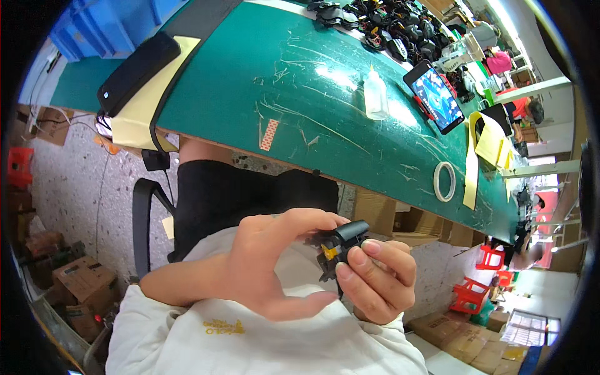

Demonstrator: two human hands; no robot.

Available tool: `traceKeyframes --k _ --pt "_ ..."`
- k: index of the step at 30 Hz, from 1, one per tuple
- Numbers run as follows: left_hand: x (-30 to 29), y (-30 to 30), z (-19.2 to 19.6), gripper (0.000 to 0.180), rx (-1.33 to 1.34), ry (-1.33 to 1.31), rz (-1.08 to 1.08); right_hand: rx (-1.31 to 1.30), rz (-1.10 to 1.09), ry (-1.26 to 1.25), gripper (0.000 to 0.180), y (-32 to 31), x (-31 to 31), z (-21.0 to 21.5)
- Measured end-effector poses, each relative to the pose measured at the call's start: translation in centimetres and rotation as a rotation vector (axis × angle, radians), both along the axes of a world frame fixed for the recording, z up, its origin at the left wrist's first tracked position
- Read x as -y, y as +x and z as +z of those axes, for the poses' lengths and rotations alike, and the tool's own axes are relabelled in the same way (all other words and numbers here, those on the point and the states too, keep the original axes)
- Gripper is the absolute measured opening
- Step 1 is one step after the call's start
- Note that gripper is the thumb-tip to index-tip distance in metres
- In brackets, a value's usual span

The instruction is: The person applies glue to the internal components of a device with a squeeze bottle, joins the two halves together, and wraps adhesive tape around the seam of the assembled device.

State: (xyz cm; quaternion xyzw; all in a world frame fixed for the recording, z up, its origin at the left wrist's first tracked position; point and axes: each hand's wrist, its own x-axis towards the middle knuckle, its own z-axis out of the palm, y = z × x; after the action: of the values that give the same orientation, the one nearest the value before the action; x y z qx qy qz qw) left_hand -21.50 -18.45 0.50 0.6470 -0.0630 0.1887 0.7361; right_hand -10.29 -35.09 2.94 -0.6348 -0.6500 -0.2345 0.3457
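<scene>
A small black plastic part with a yellow piece inside is held in front of my chest. The thumb and fingers of my right hand pinch its near right side. My left hand curves around the other side, thumb spread well away from the fingers. Its fingertips reach the part's far edge, where they are partly hidden, and the thumb touches nothing. Both hands hover over my lap, short of the green table.
On the table stand a squeeze bottle and a phone on a holder. A tape roll lies near the front edge. Black parts are heaped at the back. A blue crate sits at far left; cardboard boxes stand below.
</scene>
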Motion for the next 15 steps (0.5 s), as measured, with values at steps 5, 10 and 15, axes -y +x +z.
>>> traceKeyframes --k 5,10,15 --pt "0.7 1.1 -1.5 0.059 0.067 0.150 0.177 0.035 -0.030 -0.007 0.025 -0.2 -0.5 0.0" --pt "0.5 0.9 -2.5 0.062 0.150 -0.214 0.079 -0.045 0.011 0.156 0.033 0.3 -0.4 -0.8" --pt "0.4 0.8 -3.4 0.067 0.089 -0.089 0.075 -0.170 -0.267 0.211 0.058 -0.9 0.1 -2.6"
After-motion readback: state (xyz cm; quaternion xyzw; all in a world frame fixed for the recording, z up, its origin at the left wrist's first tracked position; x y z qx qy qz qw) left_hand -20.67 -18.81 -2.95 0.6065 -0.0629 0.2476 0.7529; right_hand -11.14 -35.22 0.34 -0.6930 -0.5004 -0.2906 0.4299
